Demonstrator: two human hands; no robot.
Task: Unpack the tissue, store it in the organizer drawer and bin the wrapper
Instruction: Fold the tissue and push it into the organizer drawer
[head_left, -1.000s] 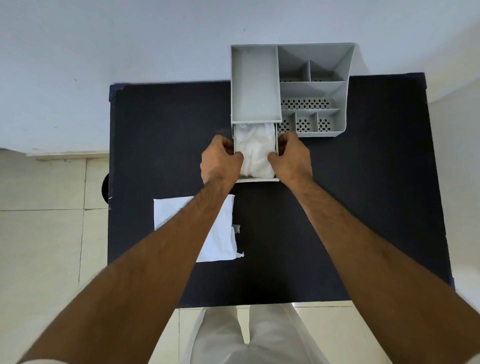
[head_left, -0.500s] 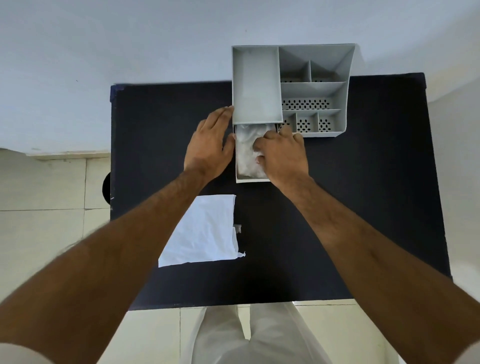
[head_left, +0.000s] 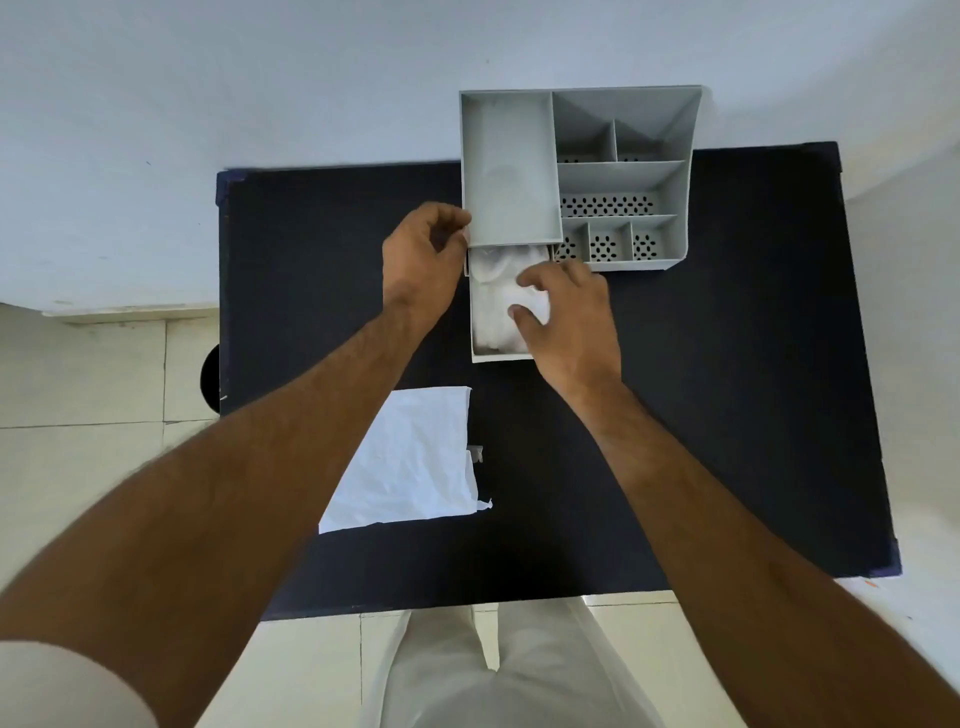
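Observation:
A grey organizer stands at the table's far edge. Its drawer is pulled out toward me and holds white tissue. My right hand lies over the drawer's right side, fingers spread and pressing down on the tissue. My left hand is at the organizer's front left corner, fingers curled against its edge beside the drawer. The white wrapper lies flat on the table nearer me, partly under my left forearm.
The black table fills the middle of the view, with a pale wall behind and tiled floor to the left. A dark round object peeks out at the table's left edge. My light trousers show below the near edge.
Both hands left the drawer's sides. My right hand moved onto the tissue and now presses it. My left hand went up to the organizer's corner and curled its fingers.

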